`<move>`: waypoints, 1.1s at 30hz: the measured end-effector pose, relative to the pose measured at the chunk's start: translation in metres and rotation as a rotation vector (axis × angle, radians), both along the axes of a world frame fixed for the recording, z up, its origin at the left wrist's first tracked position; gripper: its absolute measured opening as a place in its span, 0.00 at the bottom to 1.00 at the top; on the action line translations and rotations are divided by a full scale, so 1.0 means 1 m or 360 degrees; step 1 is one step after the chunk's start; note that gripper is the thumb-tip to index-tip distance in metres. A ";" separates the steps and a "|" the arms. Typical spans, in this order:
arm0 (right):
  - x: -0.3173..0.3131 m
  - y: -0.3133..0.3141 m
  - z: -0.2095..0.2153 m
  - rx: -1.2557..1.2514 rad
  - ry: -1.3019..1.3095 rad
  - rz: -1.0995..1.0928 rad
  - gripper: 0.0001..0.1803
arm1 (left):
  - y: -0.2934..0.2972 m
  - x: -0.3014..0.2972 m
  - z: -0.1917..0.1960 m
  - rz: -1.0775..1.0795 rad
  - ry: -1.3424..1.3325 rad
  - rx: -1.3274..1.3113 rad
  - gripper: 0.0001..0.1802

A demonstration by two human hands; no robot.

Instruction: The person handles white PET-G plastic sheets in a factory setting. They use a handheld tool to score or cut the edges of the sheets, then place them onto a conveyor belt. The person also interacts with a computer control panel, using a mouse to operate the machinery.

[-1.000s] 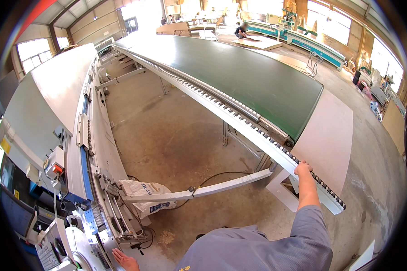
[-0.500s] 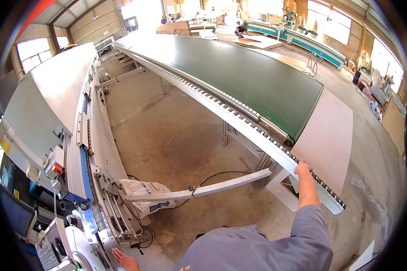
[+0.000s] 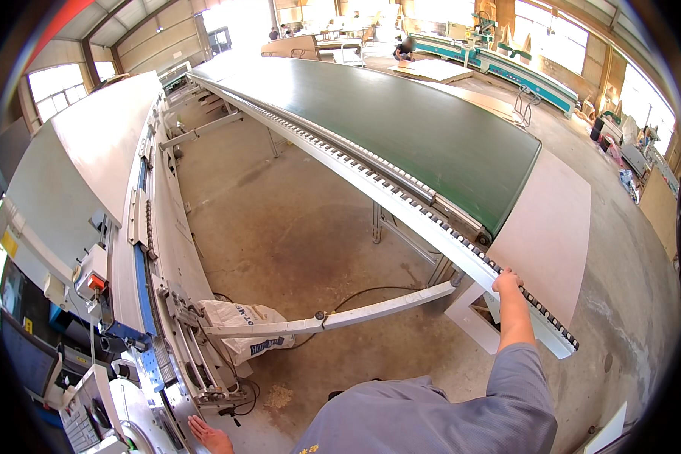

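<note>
My right hand [image 3: 508, 280] reaches forward to a long white roller rail [image 3: 439, 228], its fingers curled over the rail near the near end. Small black wheels line the top of this rail. Beside the rail runs a wide dark green conveyor belt [image 3: 401, 121]. At the lower left, my left hand [image 3: 209, 434] lies flat with fingers stretched out against the metal edge of a long machine [image 3: 175, 405], and nothing is in it.
A white crossbar [image 3: 356, 315] joins machine and rail low in front of me. Under it sits a white sack [image 3: 242, 344], with a black cable [image 3: 356, 295] nearby. A pale board [image 3: 556, 219] lies right of the belt. Far back, a person [image 3: 404, 51] crouches by boards.
</note>
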State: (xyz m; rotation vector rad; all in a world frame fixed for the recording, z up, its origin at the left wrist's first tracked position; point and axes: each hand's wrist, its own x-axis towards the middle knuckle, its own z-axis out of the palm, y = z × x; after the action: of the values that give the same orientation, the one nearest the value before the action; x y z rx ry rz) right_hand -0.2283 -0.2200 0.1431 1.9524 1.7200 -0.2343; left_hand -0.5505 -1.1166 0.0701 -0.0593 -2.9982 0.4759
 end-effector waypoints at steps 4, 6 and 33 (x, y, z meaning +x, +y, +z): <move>-0.001 -0.002 0.002 -0.0003 0.0004 0.0002 0.45 | -0.003 0.001 -0.002 -0.0015 -0.0003 0.0020 0.39; 0.000 -0.001 0.001 -0.0003 0.0001 0.0001 0.45 | 0.003 0.002 0.004 0.0008 -0.0037 0.0042 0.37; 0.003 0.006 -0.008 0.0016 0.0014 -0.0007 0.45 | 0.011 0.003 0.013 0.0047 -0.0071 0.0074 0.40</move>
State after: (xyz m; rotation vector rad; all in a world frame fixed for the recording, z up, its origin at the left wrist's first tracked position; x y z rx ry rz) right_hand -0.2251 -0.2142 0.1351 1.9654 1.7254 -0.2366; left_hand -0.5472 -1.1059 0.0833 -0.0222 -3.0560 0.4127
